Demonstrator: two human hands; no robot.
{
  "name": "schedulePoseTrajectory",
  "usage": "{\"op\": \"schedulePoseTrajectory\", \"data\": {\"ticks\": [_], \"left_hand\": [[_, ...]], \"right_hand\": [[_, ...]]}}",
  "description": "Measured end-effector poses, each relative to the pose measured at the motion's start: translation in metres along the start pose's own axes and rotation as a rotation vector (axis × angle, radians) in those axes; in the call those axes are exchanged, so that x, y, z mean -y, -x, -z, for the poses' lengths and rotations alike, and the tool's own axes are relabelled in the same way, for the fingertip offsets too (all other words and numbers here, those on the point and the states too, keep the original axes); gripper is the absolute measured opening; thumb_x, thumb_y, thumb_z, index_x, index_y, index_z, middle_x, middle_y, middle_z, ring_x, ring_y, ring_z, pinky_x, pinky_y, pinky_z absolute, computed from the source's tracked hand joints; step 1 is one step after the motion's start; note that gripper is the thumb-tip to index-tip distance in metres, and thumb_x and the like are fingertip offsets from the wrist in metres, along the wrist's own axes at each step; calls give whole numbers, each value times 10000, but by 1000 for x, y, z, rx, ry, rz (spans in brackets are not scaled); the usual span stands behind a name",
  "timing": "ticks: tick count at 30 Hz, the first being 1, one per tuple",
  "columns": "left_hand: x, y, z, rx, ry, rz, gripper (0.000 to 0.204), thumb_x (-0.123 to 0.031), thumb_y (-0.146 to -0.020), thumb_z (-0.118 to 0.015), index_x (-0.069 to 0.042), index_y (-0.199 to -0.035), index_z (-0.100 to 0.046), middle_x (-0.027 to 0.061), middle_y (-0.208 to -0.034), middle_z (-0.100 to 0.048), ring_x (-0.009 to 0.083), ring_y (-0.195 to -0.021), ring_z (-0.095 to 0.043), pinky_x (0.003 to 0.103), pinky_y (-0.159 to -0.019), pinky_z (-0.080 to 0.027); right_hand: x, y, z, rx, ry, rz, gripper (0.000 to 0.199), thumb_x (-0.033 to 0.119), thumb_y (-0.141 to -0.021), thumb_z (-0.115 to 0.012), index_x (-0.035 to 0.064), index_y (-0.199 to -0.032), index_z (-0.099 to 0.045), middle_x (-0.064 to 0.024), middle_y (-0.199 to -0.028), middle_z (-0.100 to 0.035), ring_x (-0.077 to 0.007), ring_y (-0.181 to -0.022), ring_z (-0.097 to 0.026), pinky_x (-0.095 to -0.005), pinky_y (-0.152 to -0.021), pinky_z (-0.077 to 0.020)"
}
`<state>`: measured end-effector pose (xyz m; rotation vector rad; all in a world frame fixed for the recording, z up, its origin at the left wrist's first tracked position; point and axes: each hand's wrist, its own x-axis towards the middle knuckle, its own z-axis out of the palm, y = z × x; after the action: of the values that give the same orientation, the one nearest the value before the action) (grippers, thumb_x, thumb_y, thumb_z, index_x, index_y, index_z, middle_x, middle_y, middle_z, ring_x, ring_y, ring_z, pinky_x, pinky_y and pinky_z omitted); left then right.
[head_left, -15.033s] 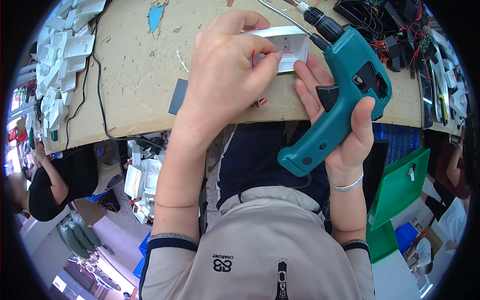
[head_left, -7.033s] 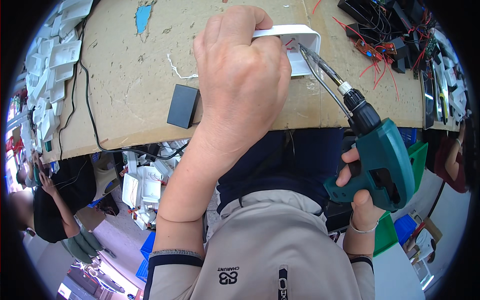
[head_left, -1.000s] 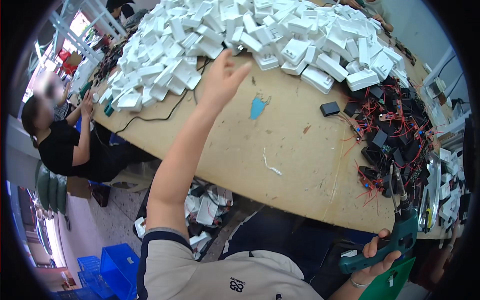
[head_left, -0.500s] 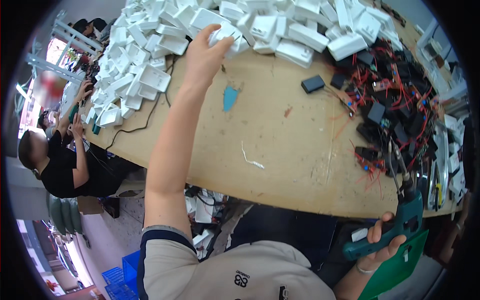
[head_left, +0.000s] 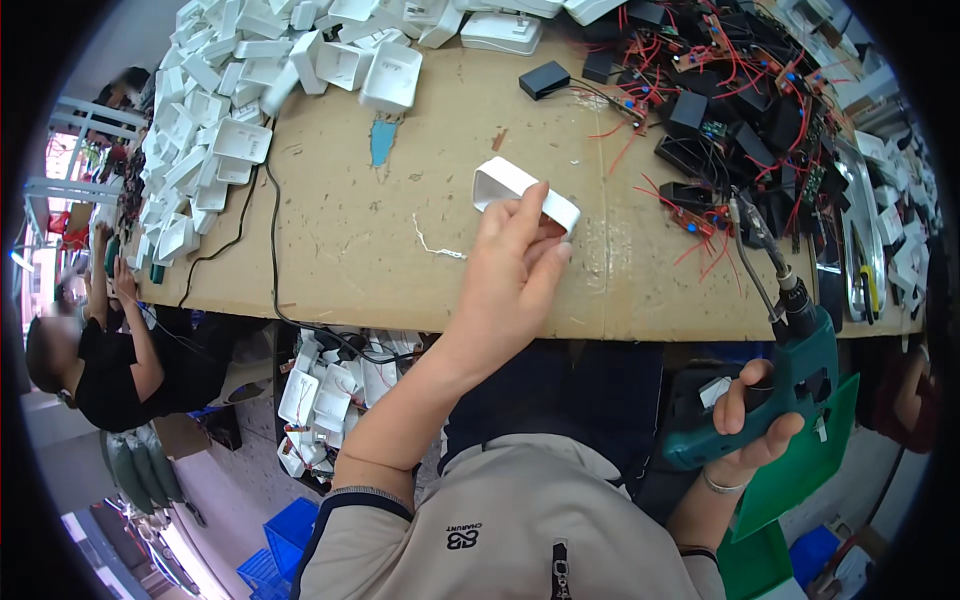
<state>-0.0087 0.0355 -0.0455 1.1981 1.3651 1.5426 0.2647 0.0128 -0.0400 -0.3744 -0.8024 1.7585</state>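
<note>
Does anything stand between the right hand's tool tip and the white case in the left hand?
Yes, across the picture: a small circuit board and red wires lie between the tool tip and the white case. Whether they obstruct at tip height, I cannot tell.

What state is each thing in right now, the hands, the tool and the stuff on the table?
Left hand: gripping the white case
White case: held, partly covered by fingers
Right hand: gripping the teal tool
Teal tool: held, tip forward; on or off, cannot tell
Case heap: loosely piled
Black boxes: loosely piled
White string: lying crooked
Tabletop: worn
</note>
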Motion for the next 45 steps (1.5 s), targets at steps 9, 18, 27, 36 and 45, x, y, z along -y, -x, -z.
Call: {"op": "schedulePoseTrajectory", "data": {"ticks": [9, 18, 27, 36, 45], "left_hand": [[-19, -36, 17, 56, -1246, -773, 336, -237, -659, -698, -67, -922, -579, 133, -949, -518, 256, -771, -537, 344, -677, -417], [-10, -43, 9, 195, -1034, -661, 326, -258, -692, -674, -34, -898, -558, 95, -845, -573, 245, -772, -552, 329, -685, -430], [-22, -136, -12, 322, -745, -480, 258, -219, -793, -606, 7, -918, -599, 119, -838, -622, 232, -753, -591, 323, -681, -458], [12, -195, -73, 438, -1071, -382, 196, -180, -716, -582, -18, -825, -601, 183, -844, -612, 353, -815, -583, 430, -719, -464], [-11, -203, 23, 11, 52, -240, 187, -136, -826, -577, 15, -933, -608, 41, -814, -622, 115, -803, -565, 240, -745, -424]], "right_hand": [[1, 13, -1, -27, 13, 7, 682, 358, -792, -620, -109, -1188, -319, -219, -1091, -475, -177, -601, -543, -259, -473, -466], [-7, 16, -9, -76, 69, 25, 687, 392, -784, -623, -130, -1141, -353, -210, -1077, -483, -176, -603, -562, -262, -468, -465], [-1, 9, -8, -88, 85, 12, 678, 393, -779, -629, -134, -1119, -373, -200, -1041, -508, -177, -582, -567, -264, -473, -472], [4, 9, -3, -193, 98, 3, 692, 430, -753, -645, -130, -1084, -409, -186, -843, -561, -185, -555, -567, -259, -469, -476], [-4, 6, -7, -255, 81, 4, 689, 446, -750, -640, -133, -1062, -436, -170, -675, -565, -213, -569, -590, -263, -500, -489]]}}
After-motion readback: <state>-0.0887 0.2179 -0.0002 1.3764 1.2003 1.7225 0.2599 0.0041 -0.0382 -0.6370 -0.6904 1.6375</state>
